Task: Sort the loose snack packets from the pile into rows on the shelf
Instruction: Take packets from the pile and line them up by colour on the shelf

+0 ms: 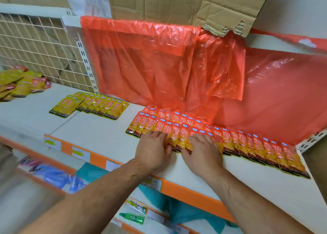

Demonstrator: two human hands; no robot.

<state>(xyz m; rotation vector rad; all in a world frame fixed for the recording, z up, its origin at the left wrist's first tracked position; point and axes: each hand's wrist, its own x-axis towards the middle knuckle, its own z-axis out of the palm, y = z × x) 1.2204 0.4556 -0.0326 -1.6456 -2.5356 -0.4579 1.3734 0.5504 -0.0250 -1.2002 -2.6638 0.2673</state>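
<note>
A long row of overlapping orange-red snack packets [256, 147] runs across the white shelf [99, 136], with a second short row [169, 116] behind its left part. My left hand [153, 150] and my right hand [202, 153] lie side by side on the front row's left half, fingers spread flat and pressing on the packets. The right thumb touches a packet's lower edge. A row of yellow packets [99, 106] lies farther left. The loose pile of yellow and red packets [21, 85] sits at the shelf's far left end.
A red plastic bag [159, 65] hangs over the back wall behind the rows, under torn cardboard [177, 3]. A wire grid [35, 47] backs the left section. The orange shelf edge [185, 192] carries price labels. Lower shelves hold a green tube [132, 217] and blue packets [53, 177].
</note>
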